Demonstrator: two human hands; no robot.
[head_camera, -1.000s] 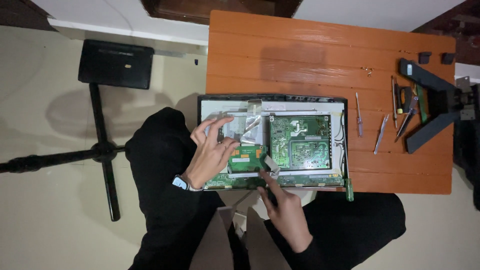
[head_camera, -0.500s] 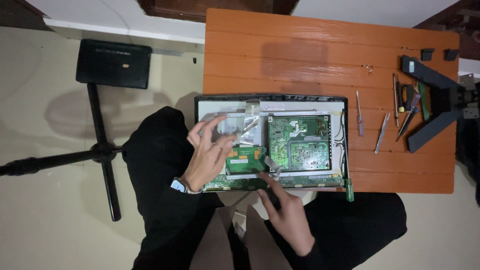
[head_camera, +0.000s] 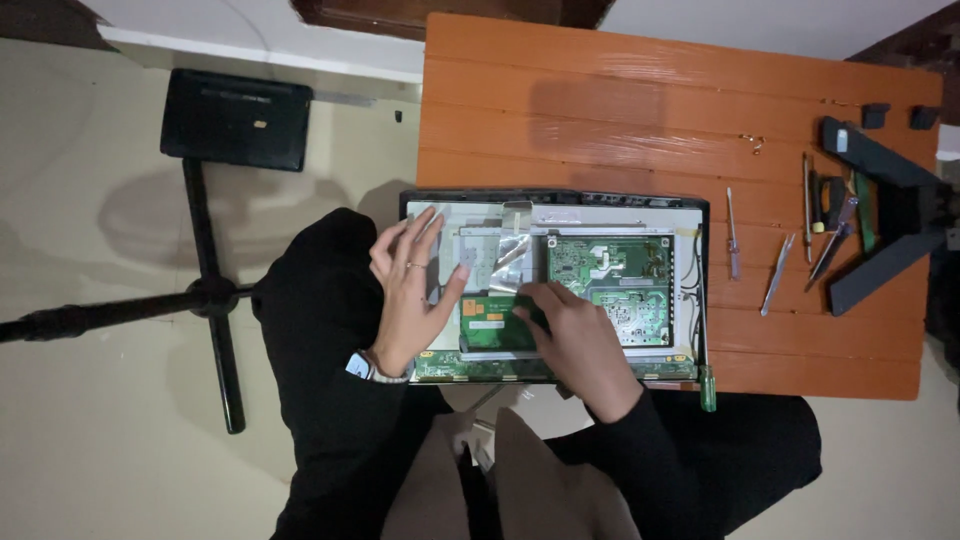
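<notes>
An opened flat monitor (head_camera: 690, 215) lies back-up on the near edge of an orange wooden table (head_camera: 600, 110). Inside it are a large green circuit board (head_camera: 610, 275), a smaller green board (head_camera: 490, 322) and a silvery foil patch (head_camera: 505, 255). My left hand (head_camera: 410, 290) lies flat with spread fingers on the monitor's left part, thumb by the small board. My right hand (head_camera: 575, 335) rests on the small board's right end, fingers bent onto it. Whether it grips anything I cannot tell.
Screwdrivers (head_camera: 732, 235), tweezers (head_camera: 775, 275) and other hand tools (head_camera: 830, 225) lie right of the monitor, beside a dark monitor stand (head_camera: 885, 200). A green-handled screwdriver (head_camera: 708, 385) sits at the table's near edge. A black tripod stand (head_camera: 215, 290) is on the floor to the left.
My right hand has moved up from the monitor's near edge onto the small green board. My left hand has flattened and shifted slightly left on the panel.
</notes>
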